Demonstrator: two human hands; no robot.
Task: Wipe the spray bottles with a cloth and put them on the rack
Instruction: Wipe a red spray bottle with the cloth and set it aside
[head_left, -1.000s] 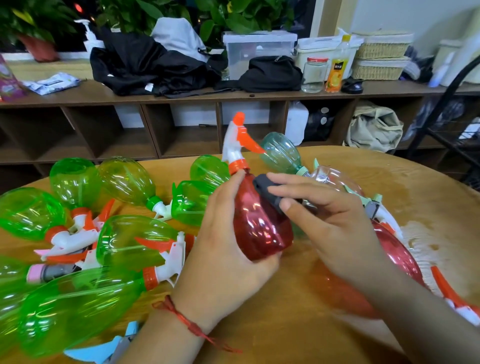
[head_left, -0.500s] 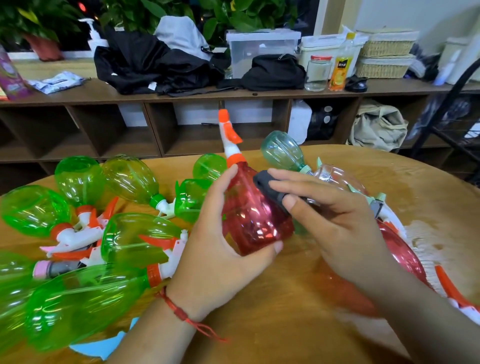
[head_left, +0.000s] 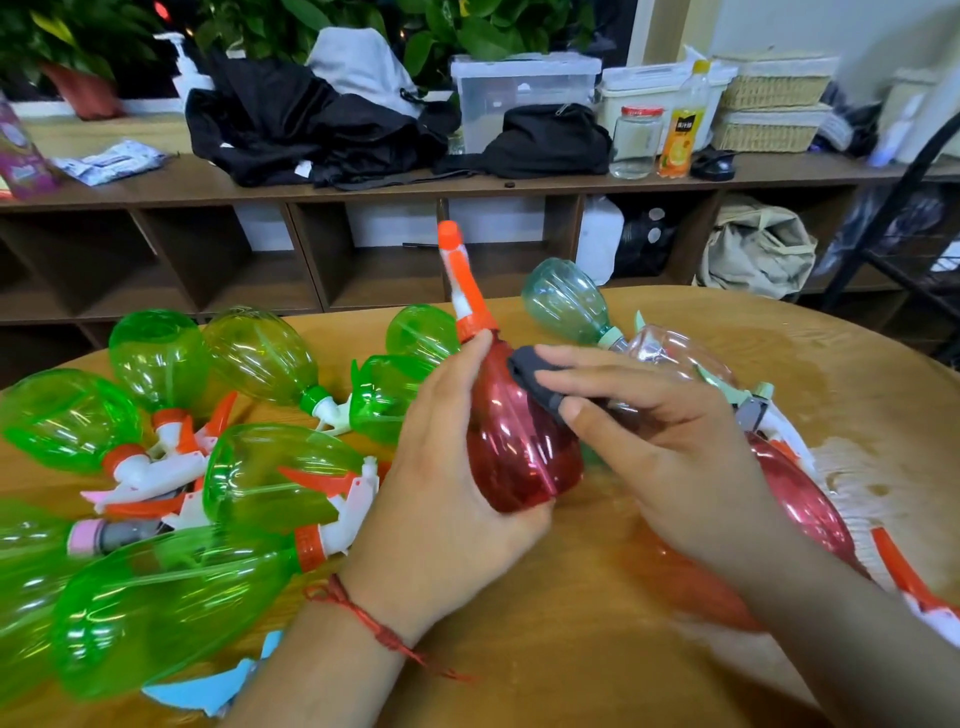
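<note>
My left hand (head_left: 441, 488) grips a red spray bottle (head_left: 519, 452) round its body, holding it above the round wooden table (head_left: 571, 649) with its orange and white nozzle pointing up and away. My right hand (head_left: 660, 441) presses a small dark grey cloth (head_left: 535, 374) against the bottle's upper right side, the cloth held under the fingers. Several green spray bottles (head_left: 270, 467) lie on their sides at the left. A second red bottle (head_left: 800, 499) lies behind my right forearm, partly hidden. A teal bottle (head_left: 566, 306) and a clear pinkish one (head_left: 670, 353) lie beyond my hands.
A black metal rack (head_left: 914, 244) stands at the far right beside the table. A long wooden shelf unit (head_left: 363, 187) runs behind, with dark clothes, plastic boxes, a jar, a juice bottle and baskets on top. The table shows a wet-looking patch at the right edge.
The red bottle has been turned in my left hand, its nozzle swinging from right-leaning to left-leaning. My right hand with the cloth has slid a little up along the bottle's side.
</note>
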